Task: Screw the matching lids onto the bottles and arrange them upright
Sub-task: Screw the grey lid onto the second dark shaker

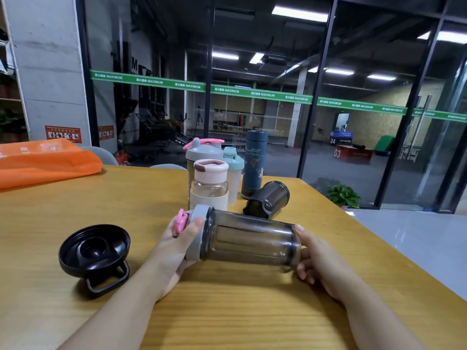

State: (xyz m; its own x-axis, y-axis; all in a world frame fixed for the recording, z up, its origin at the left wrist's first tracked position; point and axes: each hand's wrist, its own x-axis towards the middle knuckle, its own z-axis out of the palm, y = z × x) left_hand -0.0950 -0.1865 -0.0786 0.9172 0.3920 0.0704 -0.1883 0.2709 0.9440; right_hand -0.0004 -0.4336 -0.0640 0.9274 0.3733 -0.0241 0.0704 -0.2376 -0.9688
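Head view: we see bare wooden table (227, 311) near us. Our left hand (174, 251) grips the grey lid (195, 221), right hand (318, 261) grips the smoky bottle (250, 239), sideways above mid-table.

Smoky see-through plastic on the bottle (252, 242) lying across the near table (227, 311), glossy, under a matt grey lid (198, 218) with a pink flap. The tabletop shows light wood grain with a soft sheen. Left, a black lid (94, 248) in shiny plastic. Far left, orange cloth (45, 160), crinkled.
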